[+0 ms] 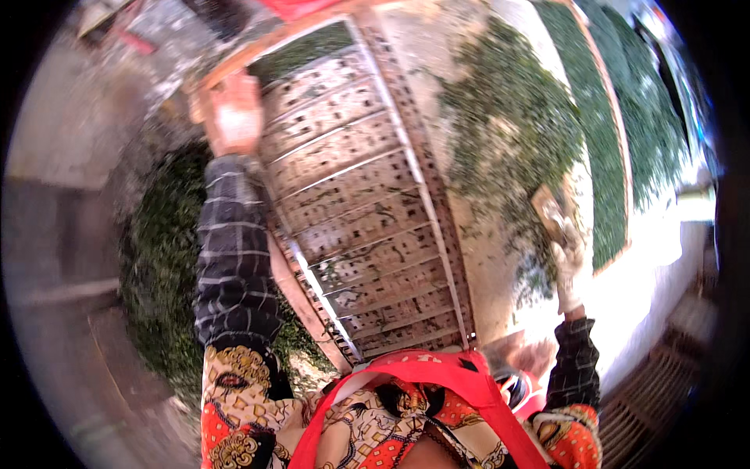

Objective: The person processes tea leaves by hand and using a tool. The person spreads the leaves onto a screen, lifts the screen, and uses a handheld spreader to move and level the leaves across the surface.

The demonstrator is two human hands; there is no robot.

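Observation:
Before me lies a long wooden-framed tray [357, 182] with a perforated, slatted bottom and scattered bits of green leaf on it. My left hand [234, 114] is closed around the frame's far left corner; blur hides the fingertips. Off to the right, my right hand [567, 249], in a pale glove, grips a small flat wooden block [548, 210]. That block touches or hovers just above the edge of a loose heap of green leaves [510, 111]; which of the two, I cannot tell.
A darker pile of leaves [164, 264] lies left of the tray, beside my left arm. Farther right stands another wooden-edged tray [597, 152] full of green leaves. Something red [299, 7] shows at the far edge, and ribbed slats [644, 387] lie at lower right.

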